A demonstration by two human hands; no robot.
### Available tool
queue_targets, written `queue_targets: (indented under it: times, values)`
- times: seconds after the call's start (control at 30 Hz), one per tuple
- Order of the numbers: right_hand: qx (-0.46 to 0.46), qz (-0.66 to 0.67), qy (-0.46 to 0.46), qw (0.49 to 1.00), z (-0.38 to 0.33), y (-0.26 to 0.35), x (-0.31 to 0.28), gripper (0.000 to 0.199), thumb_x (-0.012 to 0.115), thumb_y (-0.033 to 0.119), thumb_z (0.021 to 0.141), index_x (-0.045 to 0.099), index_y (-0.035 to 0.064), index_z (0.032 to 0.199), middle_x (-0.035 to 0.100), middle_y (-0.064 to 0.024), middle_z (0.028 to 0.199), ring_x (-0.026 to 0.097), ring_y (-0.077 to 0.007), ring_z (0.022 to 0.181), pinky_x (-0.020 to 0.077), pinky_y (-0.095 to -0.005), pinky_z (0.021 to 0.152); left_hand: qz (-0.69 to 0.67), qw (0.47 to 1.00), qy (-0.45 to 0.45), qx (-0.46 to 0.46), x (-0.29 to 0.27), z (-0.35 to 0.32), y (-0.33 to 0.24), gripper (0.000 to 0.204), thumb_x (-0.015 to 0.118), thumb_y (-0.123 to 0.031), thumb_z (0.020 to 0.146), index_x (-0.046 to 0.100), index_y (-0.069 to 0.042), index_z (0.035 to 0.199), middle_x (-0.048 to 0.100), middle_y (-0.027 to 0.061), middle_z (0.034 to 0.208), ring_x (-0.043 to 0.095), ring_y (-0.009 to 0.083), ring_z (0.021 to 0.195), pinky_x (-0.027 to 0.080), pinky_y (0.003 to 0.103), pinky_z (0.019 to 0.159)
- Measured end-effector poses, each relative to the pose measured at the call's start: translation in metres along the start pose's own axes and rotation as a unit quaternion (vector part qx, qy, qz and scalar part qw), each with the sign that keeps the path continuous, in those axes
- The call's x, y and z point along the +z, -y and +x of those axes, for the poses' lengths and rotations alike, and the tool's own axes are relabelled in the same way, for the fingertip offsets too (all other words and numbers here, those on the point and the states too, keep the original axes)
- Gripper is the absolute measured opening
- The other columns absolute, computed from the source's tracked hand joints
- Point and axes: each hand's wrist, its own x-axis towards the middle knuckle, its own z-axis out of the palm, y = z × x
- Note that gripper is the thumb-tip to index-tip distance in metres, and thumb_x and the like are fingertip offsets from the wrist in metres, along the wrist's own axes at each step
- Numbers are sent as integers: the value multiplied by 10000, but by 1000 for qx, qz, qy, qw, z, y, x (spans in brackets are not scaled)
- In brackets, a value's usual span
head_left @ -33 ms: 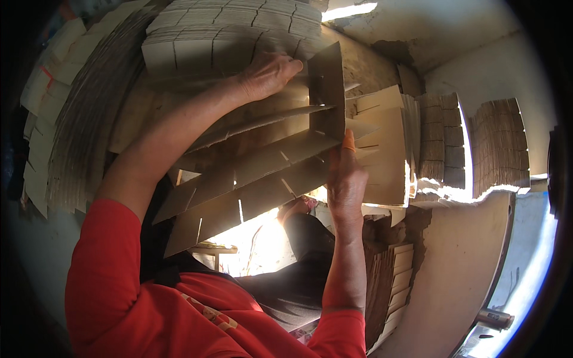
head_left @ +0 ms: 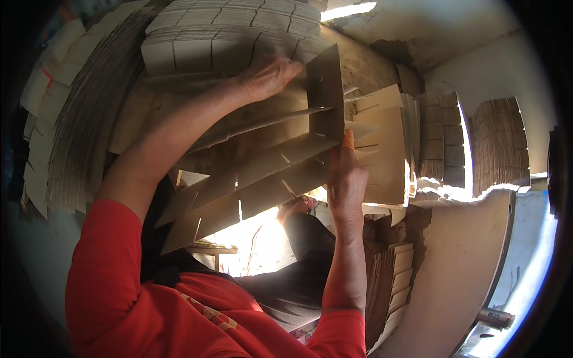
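Observation:
Slotted brown cardboard strips [head_left: 256,158] run side by side from lower left to upper right, meeting a cross strip [head_left: 326,89] that stands on edge at their right ends. My right hand [head_left: 347,188] is closed on the cross strip's near end, thumb pointing up along it. Beyond the strips, my left hand [head_left: 268,76] is closed, fingers curled and thumb pressed in, beside the cross strip's far end. It seems to pinch a pale cardboard strip, though blur and the hand hide most of that grip. Slots show as short light cuts along the strips.
Stacks of slotted cardboard [head_left: 233,27] stand at the far side, with a tall curved stack [head_left: 89,113] at left. More upright bundles [head_left: 441,137] line the right, near a cracked wall [head_left: 471,250]. Below the strips are my dark-trousered legs [head_left: 292,298] and a small wooden stand [head_left: 215,253].
The joined strips have tilted very slightly, the cross strip's far end dropping a little nearer and left. Both hands keep almost the same place.

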Motion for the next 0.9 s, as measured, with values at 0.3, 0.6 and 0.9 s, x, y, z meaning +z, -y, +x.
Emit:
queue_targets:
  times: [0.3,0.6,0.9]
  values:
    - [38,-29,61,997,17,7,-19,579,597,-18,698,406,-133,1232,589,-213,646,608,-385,608,475,-432,528,-73,997,30,7,13,-1,0,153,567,66,679,437,4,730,547,193,697,550,406,725,414,460,584]
    - [34,-1,66,997,13,7,-17,572,582,-31,693,409,-130,1229,588,-221,641,607,-387,601,475,-443,535,-80,997,-20,10,17,3,3,178,605,52,650,461,19,750,542,223,725,546,433,742,410,489,603]
    - [1,-8,3,1000,7,0,-8,531,569,-32,718,431,-126,1222,575,-199,609,610,-341,561,474,-409,500,-12,994,95,-58,16,6,-8,83,509,-20,738,530,6,662,555,236,737,556,437,761,441,496,631]
